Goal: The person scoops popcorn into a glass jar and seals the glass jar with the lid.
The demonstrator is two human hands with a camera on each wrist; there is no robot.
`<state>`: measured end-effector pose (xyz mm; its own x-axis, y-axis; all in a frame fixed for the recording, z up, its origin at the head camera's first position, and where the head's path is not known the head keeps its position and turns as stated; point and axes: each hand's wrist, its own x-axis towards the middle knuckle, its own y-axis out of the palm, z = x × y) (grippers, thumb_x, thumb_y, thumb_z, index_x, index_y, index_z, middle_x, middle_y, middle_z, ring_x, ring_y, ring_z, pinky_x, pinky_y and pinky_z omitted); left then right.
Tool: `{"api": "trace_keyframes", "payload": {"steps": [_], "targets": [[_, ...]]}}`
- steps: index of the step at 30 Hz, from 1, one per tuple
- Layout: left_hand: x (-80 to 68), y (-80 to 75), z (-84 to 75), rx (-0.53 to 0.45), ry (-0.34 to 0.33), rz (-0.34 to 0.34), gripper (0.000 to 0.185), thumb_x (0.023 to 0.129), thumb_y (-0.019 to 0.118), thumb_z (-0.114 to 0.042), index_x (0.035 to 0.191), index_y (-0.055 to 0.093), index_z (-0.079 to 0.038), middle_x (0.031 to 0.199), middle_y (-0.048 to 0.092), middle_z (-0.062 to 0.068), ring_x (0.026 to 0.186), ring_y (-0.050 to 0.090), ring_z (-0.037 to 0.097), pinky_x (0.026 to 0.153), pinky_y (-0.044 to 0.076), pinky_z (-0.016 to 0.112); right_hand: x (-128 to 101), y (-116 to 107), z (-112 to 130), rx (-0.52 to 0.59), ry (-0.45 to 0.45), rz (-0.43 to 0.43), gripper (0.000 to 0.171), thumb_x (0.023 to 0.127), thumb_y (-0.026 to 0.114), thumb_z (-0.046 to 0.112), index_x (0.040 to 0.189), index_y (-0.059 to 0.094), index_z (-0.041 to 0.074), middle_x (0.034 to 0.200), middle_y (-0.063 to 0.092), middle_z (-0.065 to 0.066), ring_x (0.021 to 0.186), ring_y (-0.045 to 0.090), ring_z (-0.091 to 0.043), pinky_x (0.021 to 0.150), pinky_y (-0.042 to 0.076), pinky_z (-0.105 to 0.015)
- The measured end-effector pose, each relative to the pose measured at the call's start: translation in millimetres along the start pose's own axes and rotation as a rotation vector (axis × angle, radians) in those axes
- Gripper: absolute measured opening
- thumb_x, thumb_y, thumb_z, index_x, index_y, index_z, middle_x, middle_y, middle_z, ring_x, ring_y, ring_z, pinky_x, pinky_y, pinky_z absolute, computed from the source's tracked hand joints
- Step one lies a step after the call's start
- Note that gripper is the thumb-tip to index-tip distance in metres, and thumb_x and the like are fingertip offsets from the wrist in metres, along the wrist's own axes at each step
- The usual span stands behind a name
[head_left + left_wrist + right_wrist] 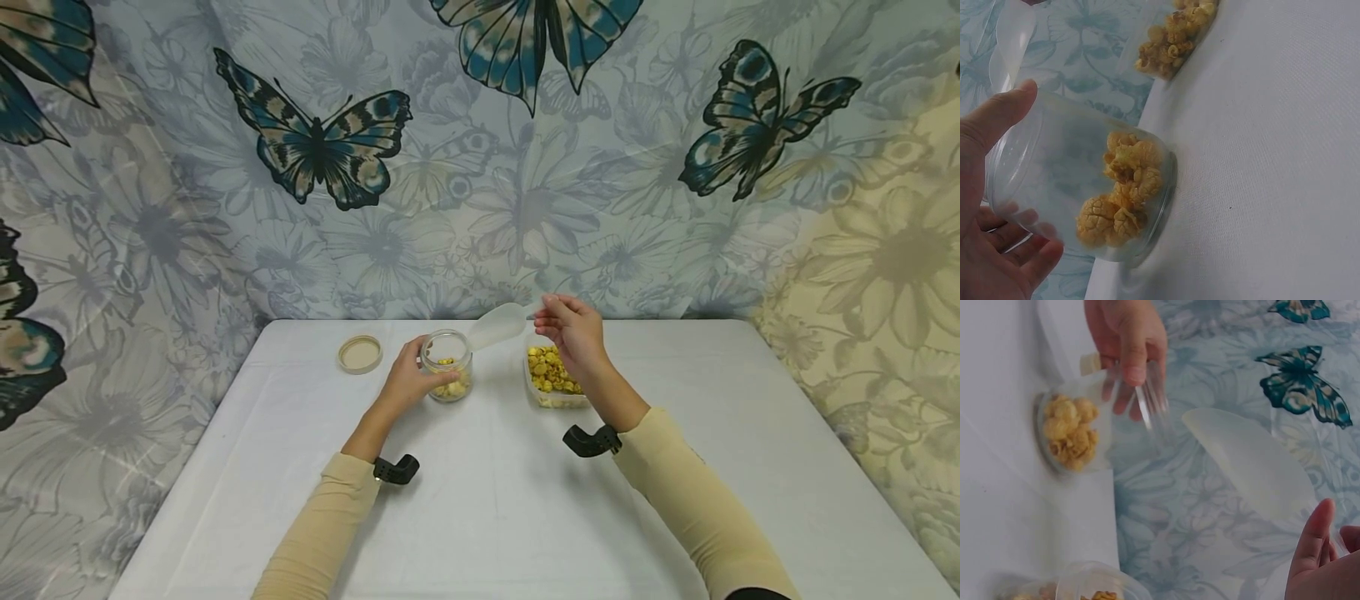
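Note:
My left hand (pixel 423 372) grips a clear jar (pixel 1072 162) around its upper side, thumb near the rim. Several pieces of caramel popcorn (pixel 1125 187) lie at the bottom of the jar, which stands upright on the table. With the right hand (pixel 573 333) I hold a translucent white scoop (pixel 498 323) by its handle, its tip close to the jar's mouth. In the right wrist view the scoop (pixel 1254 465) looks bare of popcorn. Below the right hand stands a clear square container (pixel 555 402) filled with popcorn (pixel 551 371).
A round pale lid (pixel 360 354) lies on the table left of the jar. A white cloth covers the table (pixel 487 500). Behind its far edge hangs a butterfly-print backdrop (pixel 510 200).

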<state>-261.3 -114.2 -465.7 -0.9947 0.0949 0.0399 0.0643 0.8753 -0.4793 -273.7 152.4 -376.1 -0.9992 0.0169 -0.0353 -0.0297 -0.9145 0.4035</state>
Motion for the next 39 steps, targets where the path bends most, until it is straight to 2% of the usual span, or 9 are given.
{"api": "trace_keyframes", "payload": {"steps": [13, 24, 28, 33, 39], "targets": [[-0.6, -0.6, -1.4, 0.024, -0.008, 0.009, 0.094, 0.077, 0.082, -0.035, 0.149, 0.031, -0.003, 0.144, 0.040, 0.020, 0.134, 0.043, 0.036, 0.111, 0.040, 0.050, -1.1, -1.3, 3.5, 0.045, 0.020, 0.001, 0.009, 0.098, 0.058, 0.013, 0.100, 0.057, 0.005, 0.071, 0.067, -0.001, 0.061, 0.065, -0.010, 0.060, 0.056, -0.019], [0.4, -3.0, -5.9, 0.103, -0.023, 0.016, 0.099, 0.075, 0.083, -0.039, 0.150, 0.030, -0.003, 0.142, 0.041, 0.021, 0.131, 0.044, 0.039, 0.108, 0.040, 0.053, 0.0, -7.2, 9.6, 0.059, 0.021, 0.002, 0.010, 0.100, 0.055, 0.013, 0.101, 0.058, 0.003, 0.073, 0.067, -0.002, 0.065, 0.065, -0.010, 0.061, 0.056, -0.018], [2.3, -4.7, -6.3, 0.110, -0.017, 0.017, 0.100, 0.076, 0.082, -0.042, 0.151, 0.028, -0.003, 0.144, 0.039, 0.021, 0.132, 0.043, 0.039, 0.109, 0.039, 0.053, -0.2, -8.8, 11.8, 0.061, 0.007, 0.000, 0.011, 0.100, 0.055, 0.014, 0.100, 0.059, 0.004, 0.073, 0.067, -0.002, 0.065, 0.065, -0.010, 0.061, 0.056, -0.018], [1.2, -7.1, -9.2, 0.101, 0.022, -0.008, 0.102, 0.074, 0.081, -0.047, 0.149, 0.030, -0.001, 0.143, 0.038, 0.021, 0.132, 0.043, 0.041, 0.109, 0.040, 0.053, -0.4, -11.0, 15.0, 0.065, -0.001, -0.008, 0.009, 0.100, 0.055, 0.013, 0.098, 0.060, 0.006, 0.072, 0.066, -0.002, 0.065, 0.065, -0.011, 0.061, 0.056, -0.018], [1.2, -9.0, -14.2, 0.063, 0.049, -0.018, 0.098, 0.075, 0.082, -0.041, 0.150, 0.030, -0.005, 0.148, 0.035, 0.017, 0.140, 0.036, 0.035, 0.115, 0.032, 0.053, -1.1, -16.9, 20.7, 0.085, -0.028, 0.006, 0.009, 0.099, 0.057, 0.013, 0.096, 0.060, 0.005, 0.072, 0.067, -0.002, 0.065, 0.065, -0.011, 0.061, 0.056, -0.018]]}}
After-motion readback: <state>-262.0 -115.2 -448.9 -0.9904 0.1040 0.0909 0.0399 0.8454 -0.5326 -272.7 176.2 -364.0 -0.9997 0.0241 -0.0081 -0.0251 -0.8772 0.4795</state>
